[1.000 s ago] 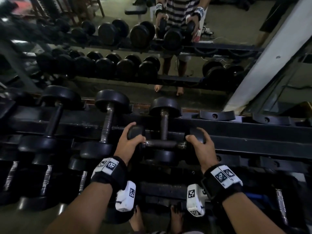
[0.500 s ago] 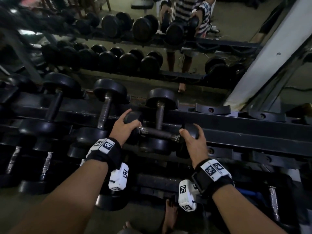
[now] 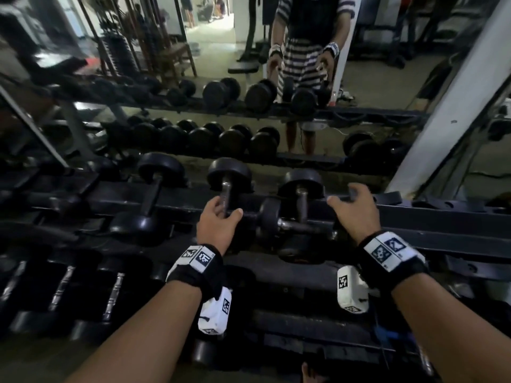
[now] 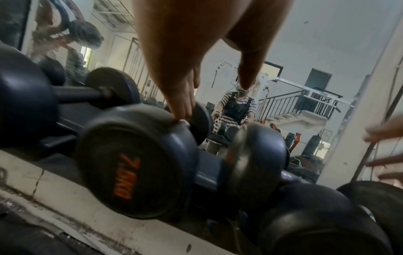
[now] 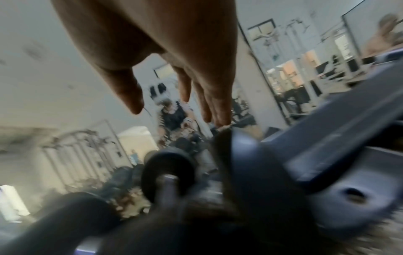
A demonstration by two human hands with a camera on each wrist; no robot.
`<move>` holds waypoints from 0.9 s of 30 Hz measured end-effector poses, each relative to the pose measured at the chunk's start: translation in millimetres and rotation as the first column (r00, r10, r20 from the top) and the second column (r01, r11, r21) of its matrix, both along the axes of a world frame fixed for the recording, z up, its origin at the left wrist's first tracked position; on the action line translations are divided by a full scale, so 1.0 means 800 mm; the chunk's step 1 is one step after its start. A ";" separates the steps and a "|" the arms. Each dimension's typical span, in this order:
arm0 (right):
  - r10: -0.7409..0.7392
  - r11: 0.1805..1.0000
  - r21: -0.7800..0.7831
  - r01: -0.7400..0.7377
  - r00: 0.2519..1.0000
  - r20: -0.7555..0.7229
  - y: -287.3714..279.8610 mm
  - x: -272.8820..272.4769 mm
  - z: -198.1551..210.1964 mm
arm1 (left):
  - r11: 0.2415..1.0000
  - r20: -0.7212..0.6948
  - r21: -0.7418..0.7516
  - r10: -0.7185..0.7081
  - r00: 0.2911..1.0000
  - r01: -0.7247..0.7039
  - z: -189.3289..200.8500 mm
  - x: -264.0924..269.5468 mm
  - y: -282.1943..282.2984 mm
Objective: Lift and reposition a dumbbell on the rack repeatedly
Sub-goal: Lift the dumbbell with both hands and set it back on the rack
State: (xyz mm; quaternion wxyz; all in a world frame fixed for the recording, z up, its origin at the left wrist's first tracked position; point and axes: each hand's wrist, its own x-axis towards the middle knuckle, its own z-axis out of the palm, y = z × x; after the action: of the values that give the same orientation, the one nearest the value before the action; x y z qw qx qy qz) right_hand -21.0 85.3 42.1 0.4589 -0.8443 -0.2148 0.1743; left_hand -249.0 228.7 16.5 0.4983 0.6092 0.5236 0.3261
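A small black dumbbell point(image 3: 300, 227) lies crosswise on the rack point(image 3: 442, 217), resting on top of another dumbbell point(image 3: 301, 181) that points away from me. My left hand point(image 3: 225, 210) hovers just left of its left head with relaxed fingers and holds nothing. In the left wrist view the left hand point(image 4: 214, 101) has straight fingers, and the fingertips point(image 4: 182, 115) touch the top of a head marked 7 KG point(image 4: 135, 163). My right hand point(image 3: 344, 194) is spread above the hidden right head. The right wrist view shows the right hand point(image 5: 179, 116) empty.
More black dumbbells point(image 3: 229, 175) sit in the rack's cradles to the left, and several lie on the lower tier point(image 3: 63, 286). A mirror point(image 3: 307, 37) behind the rack reflects me. A white pillar point(image 3: 456, 106) stands at the right. Empty cradles point(image 3: 387, 199) follow to the right.
Both hands gripped the heads of the crosswise dumbbell before. Now they have let go and opened, and the dumbbell rests on the rack. My view has tilted upward.
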 end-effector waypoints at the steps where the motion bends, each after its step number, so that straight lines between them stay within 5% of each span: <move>1: 0.047 0.999 0.022 -0.048 0.999 0.023 0.015 -0.010 0.009 | 0.999 0.006 0.019 0.029 1.000 -0.029 0.003 -0.011 0.001; 13: 0.620 0.784 -0.141 -0.605 0.775 0.122 0.199 -0.063 0.068 | 0.968 0.024 -0.045 0.247 0.969 -0.245 0.002 -0.053 0.019; 21: 0.839 0.528 -0.290 -0.799 0.544 0.028 0.317 -0.023 0.025 | 0.881 -0.063 -0.132 0.451 0.890 -0.455 -0.026 -0.007 0.033; 27: 0.940 0.306 -0.326 -0.894 0.338 -0.046 0.381 0.004 -0.013 | 0.752 -0.148 -0.074 0.641 0.753 -0.655 -0.055 0.028 0.026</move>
State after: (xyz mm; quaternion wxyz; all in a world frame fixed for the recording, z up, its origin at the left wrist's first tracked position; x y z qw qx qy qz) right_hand -17.7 390.4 31.7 0.1278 -0.6382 -0.6635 0.3689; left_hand -226.7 249.6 -27.1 0.3596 0.3761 0.7484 0.4113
